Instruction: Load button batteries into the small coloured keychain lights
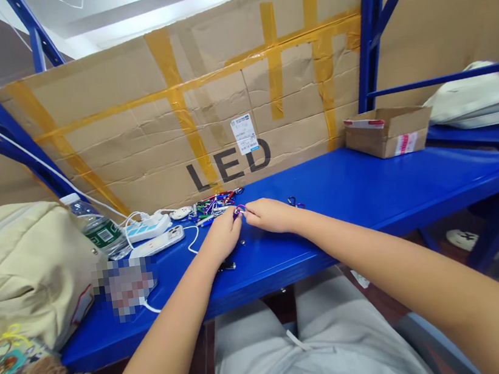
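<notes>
Both hands meet over the blue table, close to a pile of small colourful metal pieces [215,204]. Closed fingers of my left hand [226,234] pinch a small purple ring-like piece [240,208]. My right hand [268,215] is closed on the other side of the same piece, its fingertips almost touching the left ones. Fingers cover part of the piece. A dark clip-like item [292,201] lies just beyond my right hand. Below my left hand, a small black and silver item [227,266] rests on the table, and a tiny round metal part [243,242] sits nearby.
The blue table [324,192] has a taped cardboard sheet [220,105] behind it. An open carton [387,132] stands at right. On the left are a beige bag [25,265], bottle [101,228], power strip [149,226], phone [158,242] and white cables.
</notes>
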